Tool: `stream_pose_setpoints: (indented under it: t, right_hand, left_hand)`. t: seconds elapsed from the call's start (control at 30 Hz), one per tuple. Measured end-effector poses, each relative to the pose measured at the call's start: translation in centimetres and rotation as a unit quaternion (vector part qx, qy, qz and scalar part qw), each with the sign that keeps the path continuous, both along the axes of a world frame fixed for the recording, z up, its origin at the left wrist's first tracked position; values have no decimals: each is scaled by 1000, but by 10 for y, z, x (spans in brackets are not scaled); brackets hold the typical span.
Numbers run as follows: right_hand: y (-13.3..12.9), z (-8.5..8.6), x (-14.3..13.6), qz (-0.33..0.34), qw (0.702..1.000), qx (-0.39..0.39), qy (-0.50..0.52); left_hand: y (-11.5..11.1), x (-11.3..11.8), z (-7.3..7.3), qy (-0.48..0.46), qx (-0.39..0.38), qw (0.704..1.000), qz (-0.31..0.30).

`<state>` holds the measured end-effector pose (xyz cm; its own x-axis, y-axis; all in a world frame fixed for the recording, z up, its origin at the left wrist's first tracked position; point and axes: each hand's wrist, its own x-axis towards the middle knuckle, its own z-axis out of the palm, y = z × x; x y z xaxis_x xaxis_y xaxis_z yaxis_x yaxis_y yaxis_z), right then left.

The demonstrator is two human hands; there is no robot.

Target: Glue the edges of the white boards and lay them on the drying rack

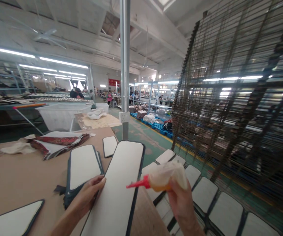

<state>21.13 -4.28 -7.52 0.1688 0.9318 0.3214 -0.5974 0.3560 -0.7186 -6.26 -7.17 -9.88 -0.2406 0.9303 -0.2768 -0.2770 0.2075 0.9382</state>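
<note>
A long white panel with a dark edge (121, 177) is tilted up in front of me. My left hand (91, 191) grips its left edge, fingers pressed together. In my right hand (181, 196) is a translucent squeeze bottle (164, 175) with yellowish contents and a red nozzle. The nozzle points left, over the panel's right part; whether its tip touches the surface cannot be made out. Left of the panel lies a stack of similar dark-edged pieces (83, 167), with a smaller piece (110, 146) behind.
The brown table (50, 177) holds another panel (13, 219) and red patterned fabric (60, 142). At the right, several white panels (225, 209) stand in rows below a large wire rack (230, 91). A metal post (125, 65) rises beyond the table.
</note>
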Motion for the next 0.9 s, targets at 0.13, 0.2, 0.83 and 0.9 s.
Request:
stream_pose_setpoints:
  t: [0.13,0.2,0.83,0.9]
  right_hand:
    - [26,8,-5,-64,998,4,-23]
    - [35,6,-3,-65,997,3,-33]
    - [-29,-37,-18,51,991,-19,-121]
    - [-23,-33,-20,30,991,-7,-128]
  left_hand:
    - [1,16,-1,-22,3,999,-33]
    - [0,20,2,-38,-1,998,-58]
    - [3,10,6,-78,-20,997,-16]
    - [4,11,5,-71,-16,997,-13]
